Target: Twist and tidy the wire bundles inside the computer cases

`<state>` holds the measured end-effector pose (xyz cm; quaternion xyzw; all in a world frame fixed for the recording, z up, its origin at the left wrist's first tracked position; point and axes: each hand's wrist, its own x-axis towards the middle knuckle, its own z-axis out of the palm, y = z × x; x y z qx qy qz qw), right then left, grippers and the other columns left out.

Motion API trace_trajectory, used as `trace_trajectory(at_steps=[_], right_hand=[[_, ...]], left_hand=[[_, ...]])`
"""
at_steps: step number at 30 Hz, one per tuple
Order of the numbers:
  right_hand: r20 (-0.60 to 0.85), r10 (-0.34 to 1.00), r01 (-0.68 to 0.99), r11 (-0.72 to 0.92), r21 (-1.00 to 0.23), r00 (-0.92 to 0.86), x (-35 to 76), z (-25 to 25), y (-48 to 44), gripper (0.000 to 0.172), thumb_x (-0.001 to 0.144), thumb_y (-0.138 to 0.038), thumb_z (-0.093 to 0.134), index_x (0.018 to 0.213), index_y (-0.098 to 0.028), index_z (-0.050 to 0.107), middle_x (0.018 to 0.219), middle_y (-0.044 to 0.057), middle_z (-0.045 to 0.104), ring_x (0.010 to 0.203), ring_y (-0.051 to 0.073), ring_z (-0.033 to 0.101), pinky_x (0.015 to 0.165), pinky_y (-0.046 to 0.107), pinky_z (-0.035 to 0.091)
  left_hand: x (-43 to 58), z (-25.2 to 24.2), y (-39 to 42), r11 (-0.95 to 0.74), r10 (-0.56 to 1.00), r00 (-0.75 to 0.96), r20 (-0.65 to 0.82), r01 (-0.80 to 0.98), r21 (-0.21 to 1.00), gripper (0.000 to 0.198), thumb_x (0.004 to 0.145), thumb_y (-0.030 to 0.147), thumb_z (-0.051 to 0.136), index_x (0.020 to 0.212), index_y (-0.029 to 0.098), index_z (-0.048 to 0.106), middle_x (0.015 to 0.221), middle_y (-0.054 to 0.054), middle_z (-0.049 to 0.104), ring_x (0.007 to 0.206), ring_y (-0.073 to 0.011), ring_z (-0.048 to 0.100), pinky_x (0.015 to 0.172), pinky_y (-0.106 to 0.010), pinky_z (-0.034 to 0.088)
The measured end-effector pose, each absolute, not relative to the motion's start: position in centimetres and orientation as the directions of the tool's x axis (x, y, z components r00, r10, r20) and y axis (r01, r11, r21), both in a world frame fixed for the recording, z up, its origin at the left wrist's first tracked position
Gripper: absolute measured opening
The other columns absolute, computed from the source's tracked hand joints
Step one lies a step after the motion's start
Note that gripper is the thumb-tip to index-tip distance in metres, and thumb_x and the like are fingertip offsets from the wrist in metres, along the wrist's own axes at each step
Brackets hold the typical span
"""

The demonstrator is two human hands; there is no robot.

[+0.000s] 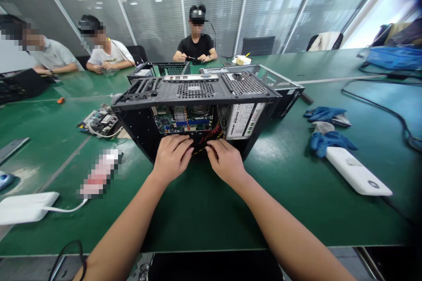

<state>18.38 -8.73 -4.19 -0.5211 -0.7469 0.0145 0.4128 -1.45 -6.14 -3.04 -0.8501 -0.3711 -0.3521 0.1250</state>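
A black computer case (198,92) stands before me on the green table, its near side uncovered. Inside it are a motherboard (183,118) and, to the right, a power supply (244,120) with a white label. Red, yellow and black cables (214,133) run down from the power supply between my hands. My left hand (174,154) is closed at the case's lower opening, fingers bent around the cables' left end. Facing it, my right hand (226,156) pinches the same cables under the power supply. My fingers partly hide what they touch.
Another open case (280,83) stands behind. A loose circuit board (102,120) and a blurred phone (100,173) lie left, with a white power bank (29,207). Right are blue gloves (331,140) and a second white power bank (358,171). Several people sit across the table.
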Motion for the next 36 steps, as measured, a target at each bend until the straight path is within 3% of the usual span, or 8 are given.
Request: trace_trajectory(at_steps=[6,10,13,17,20,23,30,36], right_hand=[[0.814,0.577,0.805,0.448,-0.388,0.071,21.0,-2.5,-9.8,0.018,0.087,-0.024,0.053,0.102,-0.018,0.062,0.086,0.008,0.062,0.077,0.020,0.059,0.074,0.036,0.050],[0.842,0.447,0.855,0.263,-0.447,0.303,24.1,-3.1,-10.3,0.051,0.078,-0.034,0.065,0.123,-0.013,0.051,0.109,0.016,0.056,0.096,0.027,0.056,0.078,0.043,0.050],[0.758,0.550,0.826,0.201,-0.526,0.349,26.2,-4.6,-10.2,0.065,0.078,-0.038,0.064,0.133,-0.011,0.042,0.121,0.020,0.051,0.102,0.029,0.056,0.078,0.045,0.051],[0.516,0.808,0.754,0.143,-0.641,0.285,27.0,-6.7,-9.7,0.044,0.084,-0.035,0.054,0.123,-0.015,0.052,0.107,0.016,0.063,0.091,0.026,0.062,0.071,0.039,0.051],[0.405,0.867,0.729,0.073,-0.681,0.291,26.6,-7.6,-9.4,0.030,0.086,-0.033,0.050,0.108,-0.015,0.058,0.088,0.011,0.068,0.074,0.023,0.063,0.066,0.035,0.048],[0.388,0.867,0.718,0.053,-0.694,0.312,26.4,-7.8,-9.4,0.027,0.086,-0.034,0.051,0.104,-0.016,0.059,0.083,0.009,0.069,0.069,0.021,0.063,0.064,0.033,0.047],[0.395,0.872,0.656,0.121,-0.745,0.288,26.0,-7.7,-9.6,0.027,0.087,-0.033,0.051,0.106,-0.016,0.059,0.085,0.009,0.070,0.069,0.021,0.065,0.063,0.032,0.048],[0.402,0.894,0.649,0.187,-0.737,0.199,23.3,-7.5,-9.0,0.029,0.088,-0.030,0.049,0.112,-0.016,0.059,0.088,0.010,0.070,0.070,0.023,0.065,0.063,0.033,0.049]], left_hand=[[-6.6,-2.4,-7.3,-0.548,0.319,0.315,0.894,0.831,-0.097,0.034,0.077,0.024,0.067,0.110,0.025,0.058,0.110,-0.008,0.062,0.100,-0.0254,0.058,0.089,-0.043,0.045],[-10.4,-3.0,-7.0,-0.290,0.326,0.009,0.945,0.953,0.091,0.065,0.071,0.037,0.073,0.125,0.014,0.047,0.115,-0.017,0.055,0.108,-0.0326,0.052,0.087,-0.047,0.045],[-11.9,-3.7,-6.5,-0.228,0.542,-0.107,0.834,0.936,0.269,0.077,0.074,0.044,0.070,0.136,0.011,0.037,0.114,-0.017,0.055,0.093,-0.0266,0.057,0.082,-0.043,0.048],[-11.9,-4.8,-6.2,-0.227,0.729,-0.046,0.683,0.925,0.304,0.062,0.080,0.046,0.061,0.130,0.013,0.044,0.105,-0.012,0.060,0.087,-0.0230,0.061,0.073,-0.034,0.050],[-11.3,-5.5,-6.1,-0.174,0.828,-0.040,0.560,0.930,0.324,0.034,0.086,0.042,0.050,0.106,0.015,0.057,0.088,-0.006,0.065,0.071,-0.0185,0.063,0.069,-0.031,0.049],[-10.9,-5.9,-5.9,-0.116,0.854,-0.077,0.514,0.936,0.332,0.028,0.087,0.040,0.045,0.090,0.016,0.059,0.078,-0.004,0.066,0.062,-0.0172,0.062,0.065,-0.029,0.047],[-10.6,-5.1,-6.7,-0.021,0.845,-0.169,0.508,0.938,0.346,0.028,0.082,0.040,0.046,0.085,0.016,0.060,0.077,-0.004,0.067,0.058,-0.0157,0.061,0.061,-0.026,0.044],[-12.9,-4.4,-8.0,0.126,0.813,-0.248,0.527,0.958,0.256,0.029,0.082,0.043,0.044,0.077,0.017,0.058,0.073,-0.006,0.065,0.070,-0.0230,0.062,0.061,-0.029,0.040]])
